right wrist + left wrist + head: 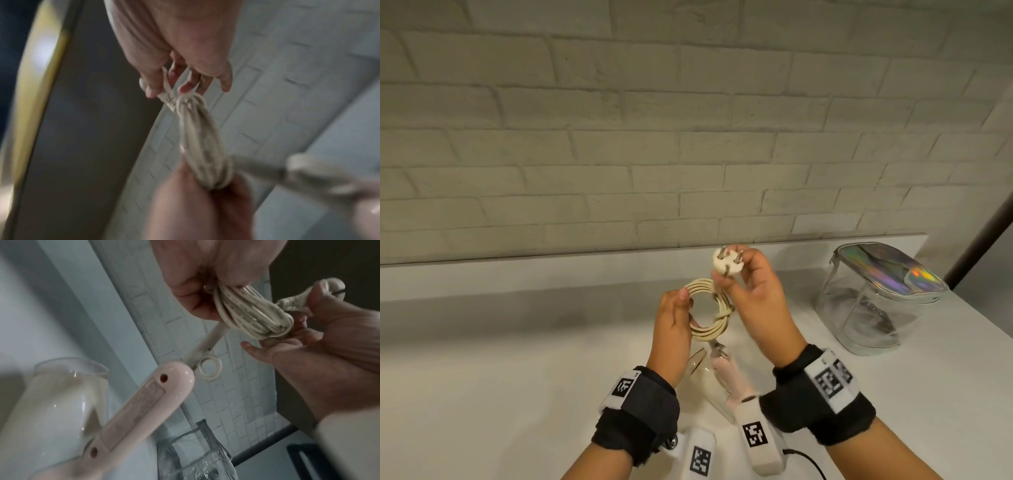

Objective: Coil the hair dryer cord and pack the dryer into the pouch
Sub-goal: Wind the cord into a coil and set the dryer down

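Observation:
The cream cord (709, 310) is wound into a round coil held up above the white counter. My left hand (675, 318) grips the coil's left side, thumb on top; the loops (251, 316) pass under its fingers. My right hand (753, 284) pinches the white plug (726, 262) just above the coil, prongs pointing up. One turn of cord is wrapped around the coil (191, 104) near the plug. The pink hair dryer (722, 373) hangs or rests below the hands, its handle (144, 404) joined to the cord by a strain relief with a hanging ring.
A clear pouch (873, 301) with an iridescent top panel stands on the counter (517, 359) to the right, its zipper open. A brick wall runs behind the counter. A dark cable lies at the bottom edge near my right wrist.

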Tool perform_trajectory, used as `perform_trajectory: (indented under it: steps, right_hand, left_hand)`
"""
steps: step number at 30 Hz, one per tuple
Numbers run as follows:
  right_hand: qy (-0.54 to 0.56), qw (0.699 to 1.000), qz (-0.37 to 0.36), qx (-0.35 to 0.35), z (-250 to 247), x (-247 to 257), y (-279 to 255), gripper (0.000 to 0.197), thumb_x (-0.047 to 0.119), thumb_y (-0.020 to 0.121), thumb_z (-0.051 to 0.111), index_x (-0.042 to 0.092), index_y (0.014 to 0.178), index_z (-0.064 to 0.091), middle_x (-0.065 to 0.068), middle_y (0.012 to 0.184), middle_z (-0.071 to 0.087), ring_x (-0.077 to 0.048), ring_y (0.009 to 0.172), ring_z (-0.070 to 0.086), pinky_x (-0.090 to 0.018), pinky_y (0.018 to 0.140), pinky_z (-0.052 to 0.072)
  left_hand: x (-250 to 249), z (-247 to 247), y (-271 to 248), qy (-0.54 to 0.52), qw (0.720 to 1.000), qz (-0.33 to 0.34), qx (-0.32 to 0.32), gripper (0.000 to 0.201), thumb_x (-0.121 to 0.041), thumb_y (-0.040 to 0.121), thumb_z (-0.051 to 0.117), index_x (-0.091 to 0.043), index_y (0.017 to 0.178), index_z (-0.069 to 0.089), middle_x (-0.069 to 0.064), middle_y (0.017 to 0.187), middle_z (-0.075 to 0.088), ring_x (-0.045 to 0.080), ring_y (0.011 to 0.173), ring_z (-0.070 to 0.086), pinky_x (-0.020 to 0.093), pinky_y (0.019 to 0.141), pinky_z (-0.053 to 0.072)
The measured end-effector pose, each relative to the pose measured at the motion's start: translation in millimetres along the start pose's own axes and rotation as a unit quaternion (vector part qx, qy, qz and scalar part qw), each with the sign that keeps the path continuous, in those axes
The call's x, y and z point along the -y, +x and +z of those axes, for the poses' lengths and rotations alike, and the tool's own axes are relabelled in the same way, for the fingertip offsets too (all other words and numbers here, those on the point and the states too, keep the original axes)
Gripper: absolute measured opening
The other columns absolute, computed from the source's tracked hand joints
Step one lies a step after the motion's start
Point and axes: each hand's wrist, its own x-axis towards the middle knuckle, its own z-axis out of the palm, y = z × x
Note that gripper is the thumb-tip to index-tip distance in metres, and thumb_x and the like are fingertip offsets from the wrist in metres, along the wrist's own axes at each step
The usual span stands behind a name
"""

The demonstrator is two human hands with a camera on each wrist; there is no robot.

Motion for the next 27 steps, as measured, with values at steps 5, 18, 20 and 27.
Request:
perform_trajectory:
  steps: [5,18,20,27]
  right_hand:
    - [0.181,0.979,0.065,-0.07,-9,2,5,0.037,0.011,0.073,0.066,0.008,0.104,0.046,-0.006,0.079,0.074,-0.016,0.082,0.069,-0.025,0.072,0.053]
    - [-0.061,0.994,0.079,0.046,-41,-1,-8,0.014,0.002,0.077,0.068,0.008,0.084,0.058,-0.007,0.109,0.065,-0.017,0.086,0.066,-0.032,0.074,0.056]
    - [0.007,0.987,0.14,0.082,-48,-7,-15,0.015,0.006,0.076,0.07,0.01,0.077,0.055,-0.009,0.126,0.062,-0.026,0.105,0.065,-0.044,0.086,0.054]
    - [0.215,0.943,0.232,0.107,-70,-6,-33,0.052,0.017,0.072,0.073,0.008,0.12,0.056,-0.025,0.118,0.063,-0.039,0.108,0.061,-0.048,0.088,0.053]
  left_hand:
    - [-7,-5,3,0.037,0.999,0.03,-0.009,0.025,-0.027,0.096,0.031,-0.026,0.08,0.05,-0.002,0.083,0.047,0.008,0.074,0.047,0.004,0.062,0.038]
    - [-15,-22,7,0.06,0.996,0.053,0.033,0.028,-0.025,0.096,0.031,-0.031,0.074,0.047,-0.005,0.075,0.044,0.007,0.069,0.045,0.008,0.063,0.037]
    - [-16,-20,8,0.053,0.996,0.05,0.049,0.027,-0.026,0.096,0.032,-0.029,0.074,0.048,-0.004,0.074,0.044,0.008,0.068,0.044,0.013,0.065,0.038]
    - [-20,10,14,0.035,0.991,0.053,0.12,0.03,-0.026,0.097,0.034,-0.025,0.071,0.05,-0.002,0.076,0.045,0.01,0.066,0.045,0.026,0.068,0.036]
